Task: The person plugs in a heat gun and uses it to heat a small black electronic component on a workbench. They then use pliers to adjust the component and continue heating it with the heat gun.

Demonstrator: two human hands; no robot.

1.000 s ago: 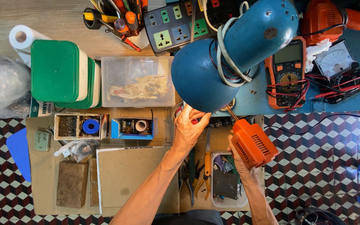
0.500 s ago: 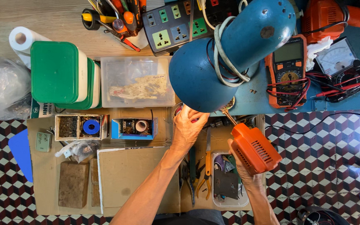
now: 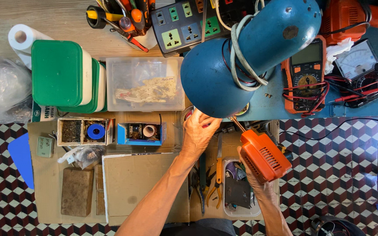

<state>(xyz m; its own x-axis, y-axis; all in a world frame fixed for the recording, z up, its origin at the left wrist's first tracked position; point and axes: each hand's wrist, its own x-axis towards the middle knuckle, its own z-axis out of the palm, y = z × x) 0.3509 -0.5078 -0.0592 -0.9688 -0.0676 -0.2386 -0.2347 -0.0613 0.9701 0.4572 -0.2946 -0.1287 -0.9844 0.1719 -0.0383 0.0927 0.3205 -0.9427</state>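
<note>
Orange plastic soldering gun, probably light, stiff, hot-tipped; right hand wraps its near-side grip. Left hand fingers curl on something hidden beneath blue metal lamp shade.

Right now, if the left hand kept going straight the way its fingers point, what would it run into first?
The left hand points up and slightly right, its fingertips already at the rim of the blue lamp shade. Going on, it would likely meet that shade or whatever sits beneath it; depth is hard to judge from above.
</note>
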